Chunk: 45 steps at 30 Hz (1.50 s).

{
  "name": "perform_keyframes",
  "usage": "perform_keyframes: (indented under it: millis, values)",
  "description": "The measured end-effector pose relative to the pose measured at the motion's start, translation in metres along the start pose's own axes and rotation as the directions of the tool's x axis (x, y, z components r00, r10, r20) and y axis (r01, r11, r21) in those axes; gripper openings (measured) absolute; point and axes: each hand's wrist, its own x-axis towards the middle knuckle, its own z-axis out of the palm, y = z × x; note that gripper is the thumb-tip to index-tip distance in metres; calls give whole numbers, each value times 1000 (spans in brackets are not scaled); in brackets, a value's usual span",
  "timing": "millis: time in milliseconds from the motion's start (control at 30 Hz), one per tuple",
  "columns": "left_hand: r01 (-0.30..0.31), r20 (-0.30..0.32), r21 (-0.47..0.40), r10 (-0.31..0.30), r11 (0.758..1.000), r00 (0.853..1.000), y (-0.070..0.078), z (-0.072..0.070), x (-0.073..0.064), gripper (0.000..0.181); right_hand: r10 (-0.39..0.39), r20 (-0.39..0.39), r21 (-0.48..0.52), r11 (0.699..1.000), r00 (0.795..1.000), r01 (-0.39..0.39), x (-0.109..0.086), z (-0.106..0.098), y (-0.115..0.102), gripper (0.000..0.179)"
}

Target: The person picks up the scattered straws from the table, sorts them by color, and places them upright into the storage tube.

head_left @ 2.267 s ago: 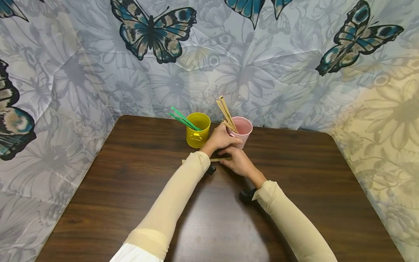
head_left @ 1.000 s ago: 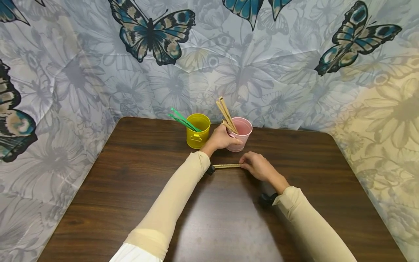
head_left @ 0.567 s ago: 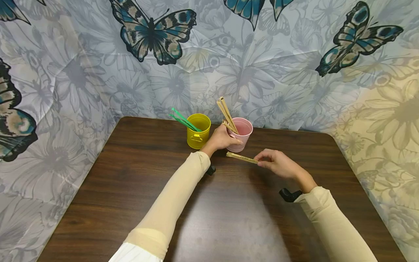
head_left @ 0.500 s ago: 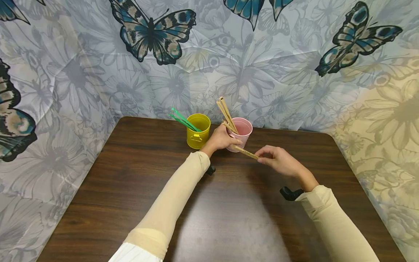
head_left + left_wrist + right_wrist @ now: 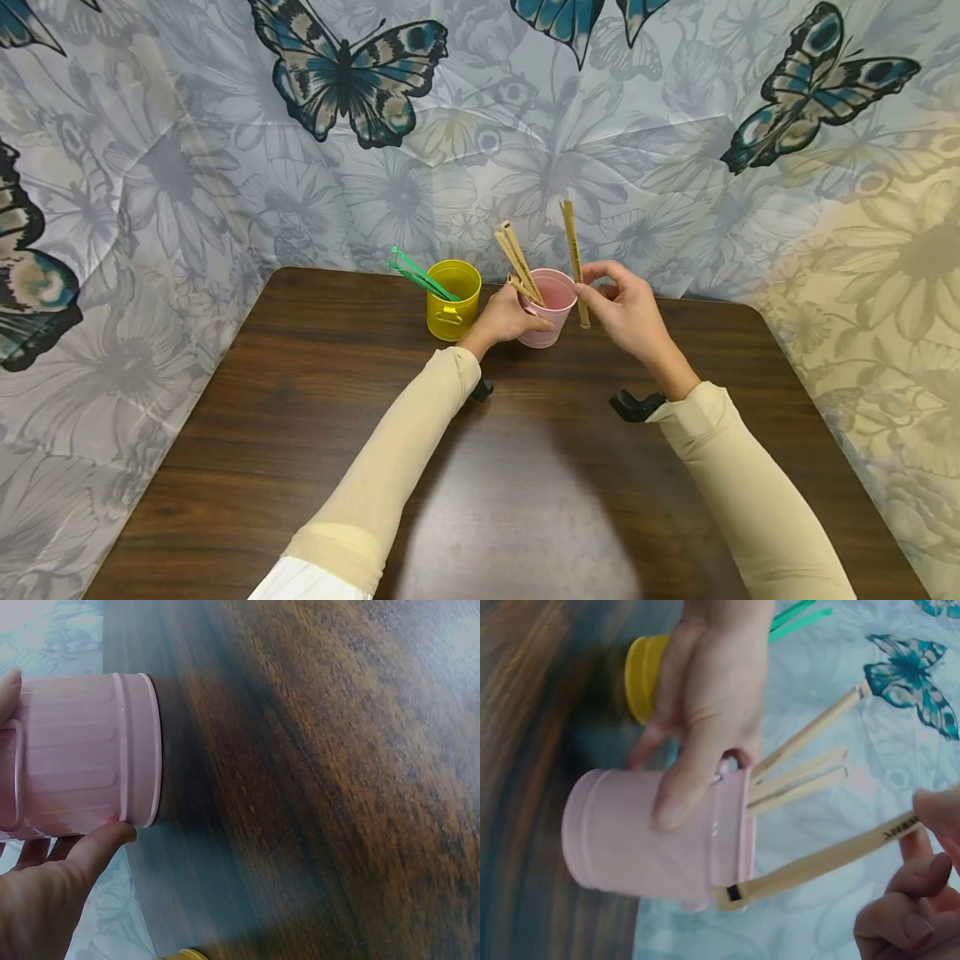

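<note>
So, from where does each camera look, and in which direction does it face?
Head: above, facing forward and down at the table; both sleeved arms show, left hand gripping the pink cup, right hand pinching a wooden stick.
Left wrist: low by the table, sideways at the cup; thumb shows.
Right wrist: faces the cup; right fingers show.
All three share the pink cup.

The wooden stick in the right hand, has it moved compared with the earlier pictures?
Yes. The wooden stick lay flat on the table before; now the right hand holds it nearly upright beside the pink cup, lifted up and away toward the backdrop.
</note>
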Motion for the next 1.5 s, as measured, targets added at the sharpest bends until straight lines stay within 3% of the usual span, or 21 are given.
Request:
perform_keyframes:
  millis: [433, 633, 700, 833, 1000, 1100, 1300, 1500]
  values:
    - [-29, 34, -9, 30, 1000, 999, 1, -5, 0, 80, -6, 4, 66, 998, 1000, 6, 38, 22, -19, 22]
    - [5, 14, 39, -5, 999, 1000, 1, -5, -1, 85, 6, -14, -57, 998, 1000, -7, 44, 43, 1, 18]
    - [11, 5, 47, -12, 999, 1000, 1, -5, -2, 85, 26, -29, -114, 993, 999, -29, 44, 49, 8, 17]
    - [-31, 11, 1, 31, 1000, 999, 1, -4, -2, 78, 97, -41, -181, 978, 994, -103, 42, 56, 16, 17]
    - [-76, 37, -47, 78, 996, 996, 0, -3, 0, 64, 180, 7, -248, 953, 984, -173, 39, 58, 22, 20]
    - [-58, 45, -29, 59, 998, 997, -1, -4, 1, 67, 203, 22, -257, 947, 979, -191, 38, 57, 23, 23]
    - [-37, 36, 10, 37, 999, 999, -4, -7, 2, 73, 176, -3, -224, 959, 984, -172, 30, 54, 21, 27]
    - [-12, 9, 96, 11, 995, 1000, -5, -2, -2, 80, 115, -26, -203, 972, 993, -118, 5, 52, 20, 22]
